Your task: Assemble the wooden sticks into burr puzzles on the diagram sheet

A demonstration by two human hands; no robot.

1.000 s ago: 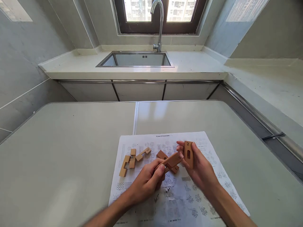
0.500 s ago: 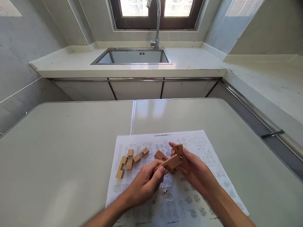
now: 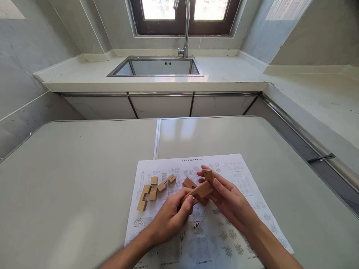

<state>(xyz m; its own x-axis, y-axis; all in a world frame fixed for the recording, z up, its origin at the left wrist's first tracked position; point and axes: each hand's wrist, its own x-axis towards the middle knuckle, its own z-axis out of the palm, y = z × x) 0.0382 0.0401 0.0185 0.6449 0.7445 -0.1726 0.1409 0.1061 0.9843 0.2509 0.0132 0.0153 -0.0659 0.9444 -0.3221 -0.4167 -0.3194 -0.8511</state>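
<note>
Mid-join: my left hand (image 3: 171, 220) pinches the long wood bar (image 3: 200, 190), right hand (image 3: 228, 200) closed on block no. 2 (image 3: 208, 175), both above the sheet (image 3: 241, 168). Next needs slot & bar lined up.

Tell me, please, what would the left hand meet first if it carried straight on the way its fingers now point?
The left hand points up and right with a long wooden piece. First comes the numbered wooden piece in the right hand; they look close or touching, depth unclear.
</note>
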